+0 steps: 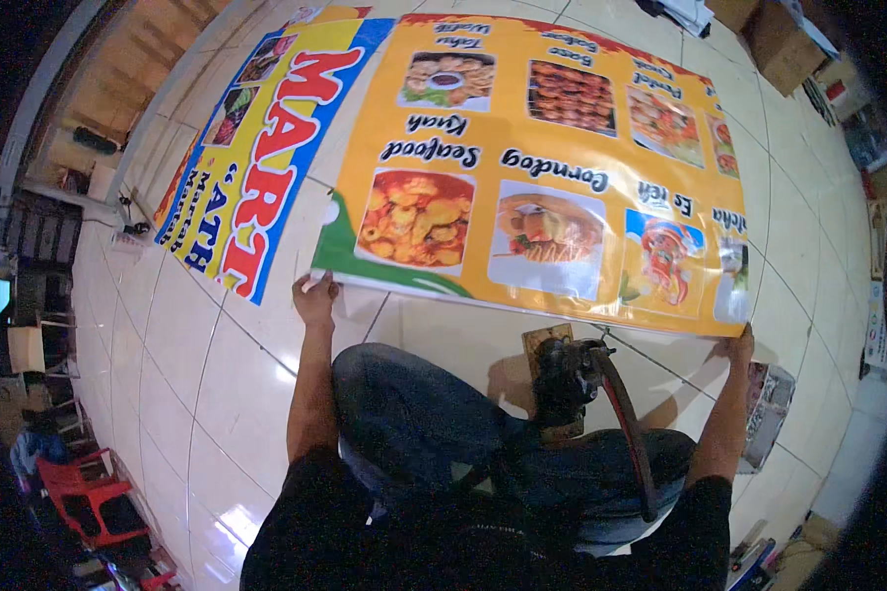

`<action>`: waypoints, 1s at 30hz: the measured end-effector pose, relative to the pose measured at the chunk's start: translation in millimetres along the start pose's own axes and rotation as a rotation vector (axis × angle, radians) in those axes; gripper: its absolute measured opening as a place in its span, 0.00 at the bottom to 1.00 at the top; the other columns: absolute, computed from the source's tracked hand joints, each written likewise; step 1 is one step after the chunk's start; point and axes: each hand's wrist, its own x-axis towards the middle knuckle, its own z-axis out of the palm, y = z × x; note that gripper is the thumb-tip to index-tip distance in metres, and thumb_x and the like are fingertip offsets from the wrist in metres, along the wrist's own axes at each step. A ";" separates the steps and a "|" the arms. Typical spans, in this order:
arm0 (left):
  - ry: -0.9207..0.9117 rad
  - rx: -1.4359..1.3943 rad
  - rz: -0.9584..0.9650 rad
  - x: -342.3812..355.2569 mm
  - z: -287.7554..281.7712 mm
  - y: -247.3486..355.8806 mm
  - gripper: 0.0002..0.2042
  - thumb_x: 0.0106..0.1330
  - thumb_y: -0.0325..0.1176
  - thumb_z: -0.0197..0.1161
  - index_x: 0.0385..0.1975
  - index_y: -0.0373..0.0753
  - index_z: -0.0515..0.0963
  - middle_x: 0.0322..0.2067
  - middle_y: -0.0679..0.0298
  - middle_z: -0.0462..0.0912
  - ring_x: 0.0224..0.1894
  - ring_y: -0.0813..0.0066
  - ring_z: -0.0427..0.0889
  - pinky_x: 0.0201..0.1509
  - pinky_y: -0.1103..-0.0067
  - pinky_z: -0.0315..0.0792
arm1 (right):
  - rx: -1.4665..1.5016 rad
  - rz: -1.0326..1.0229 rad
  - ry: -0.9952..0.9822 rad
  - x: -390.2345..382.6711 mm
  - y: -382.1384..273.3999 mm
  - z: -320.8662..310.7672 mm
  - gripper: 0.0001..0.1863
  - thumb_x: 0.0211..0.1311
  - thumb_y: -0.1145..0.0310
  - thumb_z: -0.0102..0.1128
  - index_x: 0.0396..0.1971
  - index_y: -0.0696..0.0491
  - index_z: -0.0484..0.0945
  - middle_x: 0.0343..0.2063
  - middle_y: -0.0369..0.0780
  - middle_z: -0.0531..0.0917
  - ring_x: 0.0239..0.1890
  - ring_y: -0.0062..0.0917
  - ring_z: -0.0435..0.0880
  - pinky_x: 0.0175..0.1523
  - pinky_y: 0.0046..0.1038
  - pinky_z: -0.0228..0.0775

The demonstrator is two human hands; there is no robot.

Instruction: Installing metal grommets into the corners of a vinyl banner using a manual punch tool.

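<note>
A large orange printed vinyl banner [503, 148] with food photos and a green corner lies spread over the tiles, upside down to me. My left hand [315, 295] pinches its near left corner, beside the green patch. At the near right corner my right hand [739, 347] is closed on the edge; its fingers are partly hidden. The near edge looks slightly raised off the floor between my hands. Just below that edge, in front of my bent knees, stands a black metal hand press [567, 379] with a long curved lever, on a wooden base.
A blue and yellow banner [296, 128] lies at the left, close against the orange one. A transparent plastic box [767, 419] stands beside my right forearm. Cardboard boxes [784, 49] are at the far right. A red plastic chair [89, 492] stands at the lower left.
</note>
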 end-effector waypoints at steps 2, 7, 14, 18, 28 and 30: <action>0.025 0.181 0.039 14.0 -2.6 -4.1 0.26 0.58 0.30 0.67 0.53 0.32 0.63 0.28 0.56 0.79 0.22 0.75 0.76 0.24 0.79 0.73 | -0.003 -0.037 -0.176 -27.2 -17.0 -6.8 0.23 0.61 0.53 0.54 0.49 0.53 0.74 0.35 0.40 0.82 0.36 0.29 0.80 0.41 0.31 0.72; 0.146 0.792 0.645 60.7 -1.0 -0.7 0.22 0.52 0.35 0.71 0.44 0.32 0.73 0.28 0.52 0.80 0.26 0.61 0.80 0.29 0.72 0.75 | 0.590 0.520 0.109 -63.2 -45.9 -10.5 0.25 0.64 0.56 0.55 0.56 0.54 0.68 0.41 0.40 0.80 0.39 0.28 0.80 0.42 0.29 0.72; 0.033 1.261 0.429 15.7 46.6 55.4 0.13 0.55 0.36 0.65 0.38 0.36 0.78 0.37 0.54 0.81 0.41 0.56 0.80 0.45 0.65 0.74 | -0.062 0.137 0.262 -47.6 -4.0 10.1 0.26 0.56 0.56 0.64 0.49 0.59 0.73 0.25 0.43 0.82 0.25 0.36 0.81 0.33 0.31 0.74; -0.278 1.083 1.095 -38.3 92.4 64.4 0.12 0.52 0.24 0.56 0.38 0.36 0.77 0.35 0.54 0.80 0.41 0.54 0.79 0.47 0.65 0.73 | -0.611 0.021 0.388 -53.5 -3.9 17.1 0.23 0.55 0.57 0.63 0.43 0.61 0.77 0.31 0.52 0.83 0.33 0.44 0.83 0.40 0.40 0.74; -1.245 1.043 1.475 -83.0 142.8 26.2 0.18 0.60 0.26 0.54 0.52 0.33 0.68 0.59 0.51 0.68 0.62 0.56 0.67 0.63 0.72 0.66 | -0.777 0.052 0.366 -48.6 -9.5 29.9 0.24 0.61 0.55 0.54 0.49 0.59 0.73 0.38 0.57 0.78 0.42 0.49 0.76 0.46 0.44 0.71; -1.431 1.273 1.443 -86.1 147.5 20.6 0.22 0.64 0.27 0.50 0.59 0.32 0.62 0.64 0.52 0.62 0.66 0.58 0.61 0.68 0.73 0.60 | -0.802 0.056 0.373 -45.9 -6.4 30.7 0.24 0.62 0.55 0.52 0.49 0.59 0.73 0.39 0.58 0.77 0.43 0.50 0.75 0.47 0.45 0.70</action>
